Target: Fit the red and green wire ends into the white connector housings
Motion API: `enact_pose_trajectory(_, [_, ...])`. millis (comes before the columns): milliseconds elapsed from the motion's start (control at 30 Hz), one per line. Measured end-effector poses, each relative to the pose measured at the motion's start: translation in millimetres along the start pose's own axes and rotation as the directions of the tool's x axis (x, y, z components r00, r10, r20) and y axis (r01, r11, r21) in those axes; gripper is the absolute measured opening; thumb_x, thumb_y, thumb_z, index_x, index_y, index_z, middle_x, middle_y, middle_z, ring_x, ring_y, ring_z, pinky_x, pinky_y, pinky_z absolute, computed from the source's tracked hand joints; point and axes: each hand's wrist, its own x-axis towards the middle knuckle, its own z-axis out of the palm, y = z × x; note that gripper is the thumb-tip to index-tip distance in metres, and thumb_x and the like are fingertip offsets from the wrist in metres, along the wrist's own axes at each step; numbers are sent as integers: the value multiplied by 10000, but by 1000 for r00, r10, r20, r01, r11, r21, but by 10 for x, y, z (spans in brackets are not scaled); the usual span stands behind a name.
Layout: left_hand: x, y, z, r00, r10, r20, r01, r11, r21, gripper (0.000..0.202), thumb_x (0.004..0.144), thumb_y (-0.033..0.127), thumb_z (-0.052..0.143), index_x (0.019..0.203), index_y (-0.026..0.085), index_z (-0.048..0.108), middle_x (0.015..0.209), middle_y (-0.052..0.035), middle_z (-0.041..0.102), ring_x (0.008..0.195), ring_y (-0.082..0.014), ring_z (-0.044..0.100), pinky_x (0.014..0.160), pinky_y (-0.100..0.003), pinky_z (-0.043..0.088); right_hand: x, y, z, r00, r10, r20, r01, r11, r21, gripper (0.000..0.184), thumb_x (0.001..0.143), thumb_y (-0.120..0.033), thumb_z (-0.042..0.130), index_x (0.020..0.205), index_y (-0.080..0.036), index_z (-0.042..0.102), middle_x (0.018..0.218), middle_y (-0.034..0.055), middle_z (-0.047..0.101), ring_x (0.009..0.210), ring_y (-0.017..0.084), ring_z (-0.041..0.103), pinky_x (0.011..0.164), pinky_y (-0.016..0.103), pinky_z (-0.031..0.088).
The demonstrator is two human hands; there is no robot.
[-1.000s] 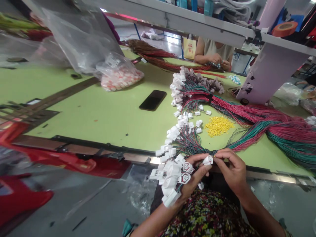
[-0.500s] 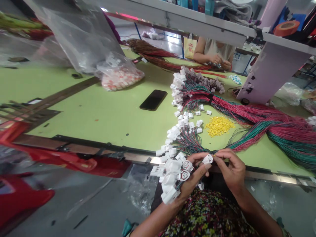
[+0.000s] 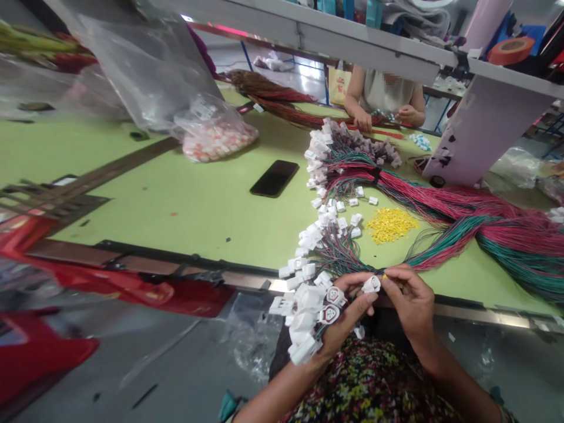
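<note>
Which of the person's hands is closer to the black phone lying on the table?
Left. The left hand holding a white connector is below and right of the phone in the picture; the right hand pinching a small yellow piece is farther right.

Connector (image 3: 371, 284) smooth plastic; phone (image 3: 274, 178) glossy; bag (image 3: 217, 130) shiny plastic.

"Can you read anything?"
"No. The yellow tote bag (image 3: 335, 97) beyond the far edge of the bench (image 3: 211, 217) has red print (image 3: 340, 81), too small to make out."
"And the white label (image 3: 205, 108) on the clear plastic bag (image 3: 220, 140)?"
"Too blurred."
</note>
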Motion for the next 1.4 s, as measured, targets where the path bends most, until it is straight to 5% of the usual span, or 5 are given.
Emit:
enact_pose_trajectory(400, [14,31,16,999,-32,-23,32,999,5,315,828,384,806,1043,173,715,854,-18,748,569,-99,630,561,-220,528,43,-44,-76,913,-380,150,408,860,-306,303,899,-59,668,1089,-274,768,947,57,775,861,211,715,773,354,585])
enact_pose_trajectory(733, [15,44,13,999,-51,-6,50,998,-23,308,828,381,814,1041,180,718,851,-8,747,555,-82,618,552,-201,516,56,10,-50,990,119,79,-125,989,81,108,839,-243,796,934,-208,757,830,20,693,745,151,669,681,258,551])
enact_pose_trajectory(1067, [22,9,-29,1000,30,-6,-29,997,70,242,833,328,800,1050,226,766,928,-21,760,653,-139,673,614,-262,570,46,-141,-68,995,-78,58,82,994,-66,139,873,-177,767,934,-286,830,859,30,749,803,177,702,711,286,591])
enact_pose_trajectory(1233, [22,43,-61,978,210,-3,-200,935,292,201,829,253,789,1030,265,797,1026,-39,768,1017,-238,696,929,-379,560,19,-281,-125,983,24,181,-15,999,-52,145,911,-223,733,998,-287,830,939,52,728,879,186,694,750,289,597])
enact_pose_trajectory(1400, [35,12,-82,967,253,38,-253,918,307,212,841,255,793,1052,270,788,1030,-42,775,995,-230,702,916,-375,560,30,-282,-154,965,164,205,-186,978,91,49,818,-283,841,856,-261,817,882,29,680,844,167,677,728,260,588])
